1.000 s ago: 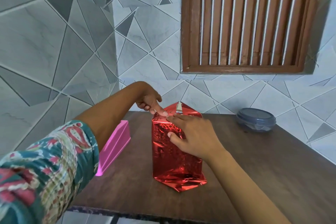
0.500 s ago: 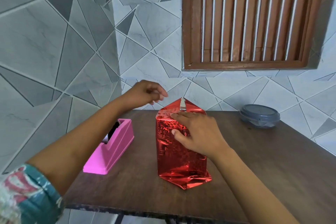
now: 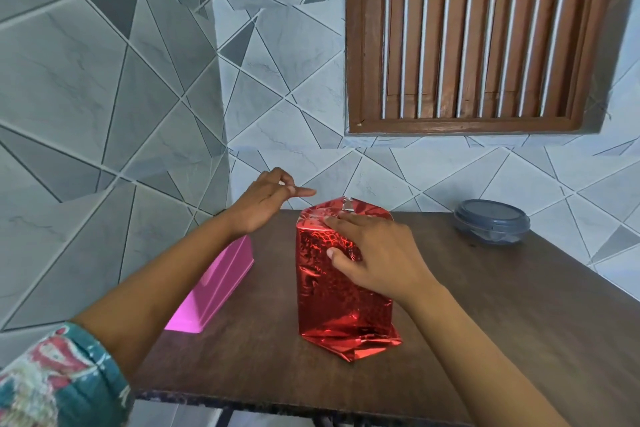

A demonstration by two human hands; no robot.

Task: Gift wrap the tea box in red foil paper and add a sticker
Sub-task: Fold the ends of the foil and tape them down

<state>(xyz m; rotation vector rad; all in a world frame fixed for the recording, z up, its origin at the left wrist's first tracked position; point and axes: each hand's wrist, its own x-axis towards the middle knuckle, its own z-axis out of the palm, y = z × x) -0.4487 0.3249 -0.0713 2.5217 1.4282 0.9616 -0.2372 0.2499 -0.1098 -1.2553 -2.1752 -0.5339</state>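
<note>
The tea box (image 3: 341, 302), wrapped in shiny red foil, stands upright in the middle of the brown table (image 3: 512, 329). Loose foil flares out crumpled at its base. A small strip of clear tape (image 3: 347, 205) shows on the folded top flap. My right hand (image 3: 379, 253) holds the box's upper part, fingers lying over the top fold and thumb against the near face. My left hand (image 3: 268, 199) hovers just left of the box top, apart from it, with the index finger pointing right toward the foil and the other fingers loosely curled. Nothing shows in it.
A pink tape dispenser (image 3: 218, 288) sits on the table's left side, partly hidden by my left forearm. A grey lidded round container (image 3: 491, 222) stands at the back right. Tiled walls close the left and back, with a barred wooden window above.
My left hand lifted off the box top, drew back to the left, and now points its index finger at the foil again. My right hand kept its hold on the box.
</note>
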